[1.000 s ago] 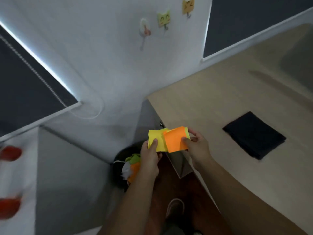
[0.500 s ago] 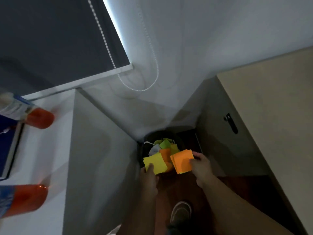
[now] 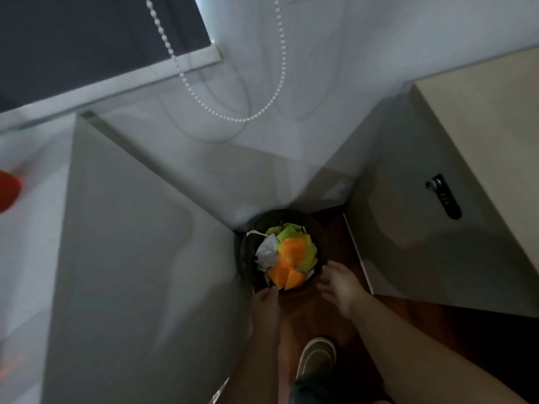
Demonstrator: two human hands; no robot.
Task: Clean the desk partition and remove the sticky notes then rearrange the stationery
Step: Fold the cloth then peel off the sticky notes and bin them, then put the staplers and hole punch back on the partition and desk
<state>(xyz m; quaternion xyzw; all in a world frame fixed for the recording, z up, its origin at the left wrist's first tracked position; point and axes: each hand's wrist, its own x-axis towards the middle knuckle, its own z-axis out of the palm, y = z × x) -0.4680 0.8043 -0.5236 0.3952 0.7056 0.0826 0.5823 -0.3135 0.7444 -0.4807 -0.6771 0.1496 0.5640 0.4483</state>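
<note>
A black waste bin stands on the floor in the corner between a white cabinet and the desk pedestal. Orange, yellow and green sticky notes lie in it on top of crumpled white paper. My left hand hovers at the bin's near rim and holds nothing. My right hand is just right of the rim, fingers spread and relaxed, also holding nothing.
A white cabinet side rises on the left. The grey pedestal with a black lock stands on the right under the beige desk top. A bead blind cord hangs on the wall. My shoe is on the wooden floor.
Both hands held the yellow and orange sticky notes above the bin; they have let go, and the notes now lie in the bin. My view has tilted down toward the bin.
</note>
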